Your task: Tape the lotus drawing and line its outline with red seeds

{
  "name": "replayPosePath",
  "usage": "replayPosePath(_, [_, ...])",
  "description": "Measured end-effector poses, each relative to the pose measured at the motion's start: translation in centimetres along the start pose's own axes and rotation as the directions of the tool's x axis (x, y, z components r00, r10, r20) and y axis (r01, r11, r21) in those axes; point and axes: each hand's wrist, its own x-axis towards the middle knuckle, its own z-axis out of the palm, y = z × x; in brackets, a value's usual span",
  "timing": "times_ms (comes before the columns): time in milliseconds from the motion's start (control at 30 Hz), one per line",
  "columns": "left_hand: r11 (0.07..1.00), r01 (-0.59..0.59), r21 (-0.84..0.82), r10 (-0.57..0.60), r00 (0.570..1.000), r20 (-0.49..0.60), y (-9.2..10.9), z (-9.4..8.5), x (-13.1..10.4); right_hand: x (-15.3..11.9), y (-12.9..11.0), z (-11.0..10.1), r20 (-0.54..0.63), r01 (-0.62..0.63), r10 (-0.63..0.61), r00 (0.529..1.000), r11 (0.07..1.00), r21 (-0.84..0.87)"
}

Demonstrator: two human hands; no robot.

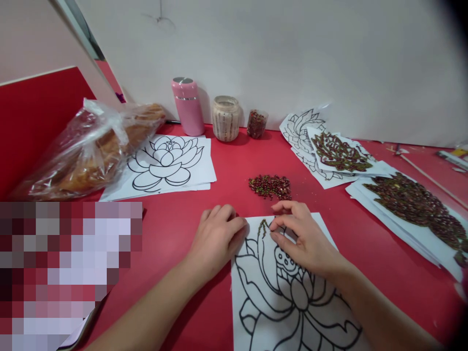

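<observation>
A sheet with a lotus outline (pixel 272 319) lies in front of me on the red table. Small green and dark beans line the tip of one petal near the top of the drawing. My right hand (pixel 305 239) hovers over this petal, thumb and forefinger pinched; whatever sits between them is too small to make out. Resting at the sheet's left edge, my left hand (pixel 219 236) is loosely curled, with its fingertips hidden and no object visible in it. Just beyond the sheet is a loose pile of red and green beans (pixel 269 187).
At the back stand a pink tumbler (pixel 188 109), a glass jar (pixel 225 119) and a small cup of beans (pixel 257 124). Bread in a plastic bag (pixel 98 156) and printed lotus sheets (pixel 203 168) lie left. Bean-covered pictures (pixel 420 209) are stacked right. A blurred-out object (pixel 73 273) lies front left.
</observation>
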Motion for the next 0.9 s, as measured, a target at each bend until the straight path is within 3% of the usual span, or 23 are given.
replayPosePath(233, [1.000,-0.009,0.004,0.009,1.000,-0.018,-0.09,0.24,-0.01,0.53,-0.91,0.63,0.037,0.110,-0.108,0.994,0.992,-0.065])
replayPosePath(667, [1.000,-0.013,0.008,0.014,1.000,-0.023,-0.20,0.32,-0.02,0.56,-0.88,0.96,0.037,0.123,-0.120,0.992,0.989,-0.088])
replayPosePath(900, [1.000,-0.008,0.001,0.008,1.000,-0.020,-0.14,0.20,0.01,0.32,-0.55,0.83,0.013,0.089,-0.089,0.996,0.996,-0.016])
